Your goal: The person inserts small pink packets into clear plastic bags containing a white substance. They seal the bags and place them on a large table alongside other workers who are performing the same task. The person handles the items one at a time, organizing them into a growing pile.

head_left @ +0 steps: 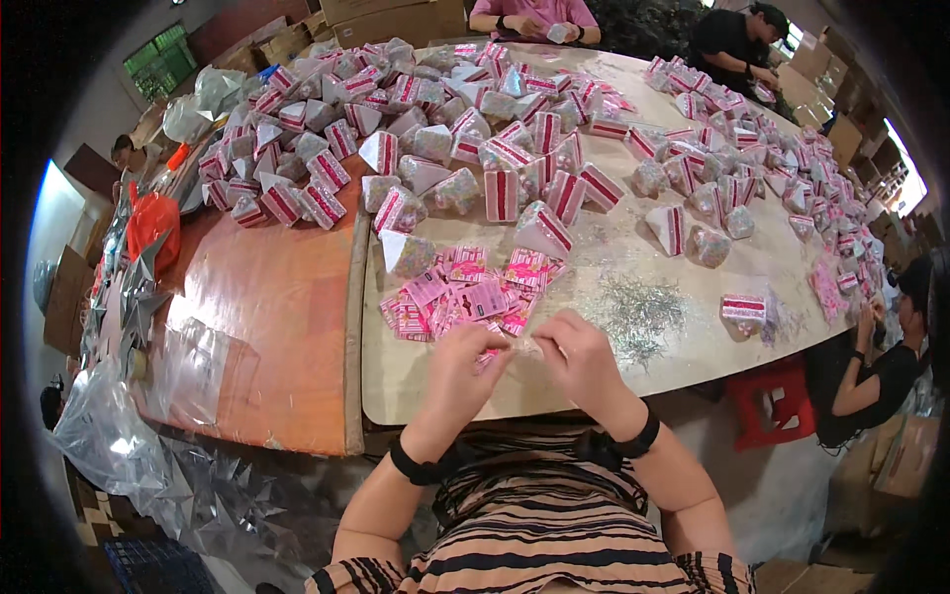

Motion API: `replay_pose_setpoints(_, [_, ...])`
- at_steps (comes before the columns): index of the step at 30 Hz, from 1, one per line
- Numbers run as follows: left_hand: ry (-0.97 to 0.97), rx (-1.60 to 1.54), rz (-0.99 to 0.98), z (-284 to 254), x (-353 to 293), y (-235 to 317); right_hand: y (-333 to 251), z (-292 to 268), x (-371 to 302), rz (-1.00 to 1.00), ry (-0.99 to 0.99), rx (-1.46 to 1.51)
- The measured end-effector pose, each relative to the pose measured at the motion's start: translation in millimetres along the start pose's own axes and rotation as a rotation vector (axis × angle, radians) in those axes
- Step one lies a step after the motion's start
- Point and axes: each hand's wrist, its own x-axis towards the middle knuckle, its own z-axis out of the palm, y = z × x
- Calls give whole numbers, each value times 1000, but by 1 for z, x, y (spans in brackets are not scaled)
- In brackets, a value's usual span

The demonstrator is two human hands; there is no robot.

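Note:
My left hand (463, 374) is closed at the table's near edge, its thumb and fingers pinched. A bit of pink printed card (485, 360) shows between its fingers. Just to the right, my right hand (586, 364) makes a pinch too, fingertips close to the left ones; anything in it is too small to make out. Beyond my left hand lies a loose pile of pink printed cards (427, 289). Glittery cake-slice ornaments (543, 230), white with pink and red stripes, begin right behind that pile.
A big heap of similar ornaments (327, 170) covers the far side. Silver tinsel strands (643, 315) lie right of my hands, near a lone cake slice (744, 309). An orange-brown board (267, 327) adjoins on the left. Co-workers sit around the table; a red stool (772, 406) stands at right.

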Motion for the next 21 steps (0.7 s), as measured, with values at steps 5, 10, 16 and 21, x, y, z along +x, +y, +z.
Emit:
replay_pose_setpoints(5, [96,256,-1,-28,-12,-4,1,1,8,28,-45,-114])
replay_pose_setpoints(10, [89,358,8,-39,-29,-7,3,22,6,-26,-136,-189])
replay_pose_setpoints(16, [58,369,-13,-36,-40,-12,2,47,0,-73,-305,-245])
replay_pose_setpoints(21, [50,332,101,-33,-38,-11,-8,41,9,105,-360,103])
